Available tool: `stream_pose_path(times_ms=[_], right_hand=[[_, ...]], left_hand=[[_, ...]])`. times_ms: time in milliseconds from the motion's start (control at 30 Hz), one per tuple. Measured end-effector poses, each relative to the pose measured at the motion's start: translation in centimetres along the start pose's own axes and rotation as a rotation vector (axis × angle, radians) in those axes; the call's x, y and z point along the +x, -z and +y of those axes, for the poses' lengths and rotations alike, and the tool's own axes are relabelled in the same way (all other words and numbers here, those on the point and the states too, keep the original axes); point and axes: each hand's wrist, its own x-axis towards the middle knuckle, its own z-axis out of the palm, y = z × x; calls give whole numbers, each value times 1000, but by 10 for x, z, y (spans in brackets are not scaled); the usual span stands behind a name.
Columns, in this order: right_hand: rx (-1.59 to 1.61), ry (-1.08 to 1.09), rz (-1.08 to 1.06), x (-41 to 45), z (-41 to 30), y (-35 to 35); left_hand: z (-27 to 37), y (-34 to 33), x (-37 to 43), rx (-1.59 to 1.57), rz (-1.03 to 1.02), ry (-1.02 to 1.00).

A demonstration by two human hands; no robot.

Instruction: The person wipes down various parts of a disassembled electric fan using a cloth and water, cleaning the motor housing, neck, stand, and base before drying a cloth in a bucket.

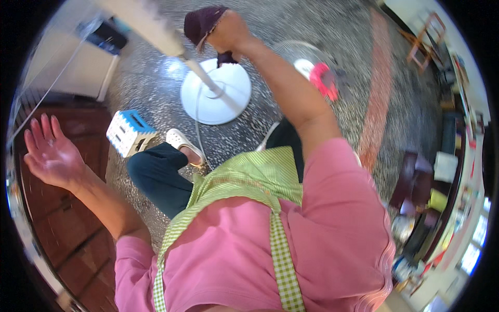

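My right hand (230, 32), at the top centre, is closed around a dark purple cloth (200, 24), part of which hangs below the fist. Just left of it rises the cream pole of a pedestal fan (171, 39), blurred at its upper end. The round white fan base (234, 97) rests on the speckled floor, with a cord running from it towards my feet. Out at the far left, my left hand (54, 152) is raised palm up with its fingers spread and holds nothing. It is above a dark red wooden cabinet (70, 128).
A blue and white plastic step stool (130, 132) stands between the cabinet and my leg. Right of the fan base, a round fan guard (298, 48) and a pink item (324, 80) lie on the floor. A wooden chair (425, 43) and a cluttered shelf line the right side.
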Motion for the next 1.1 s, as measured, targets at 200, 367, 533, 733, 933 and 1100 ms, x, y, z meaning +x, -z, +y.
stream_pose_path(times_ms=[200,367,533,733,933,1100], right_hand=[[-201,-414,-343,-105,170,132],[495,-1046,-62,-219,142,230],[449,-1222,115,-334,186,228],[-357,-1163,-654,-337,111,238],[-380,-1087,-687,-438,154,143],[-292,-1135,-588,-354,161,151]], left_hand=[[-80,42,-64,6,-202,623],[-96,10,-107,-30,-281,711],[-103,-31,-139,129,-420,657],[-103,-51,-153,197,-450,642],[-110,-59,-165,332,-466,614],[-131,-46,-170,502,-530,644]])
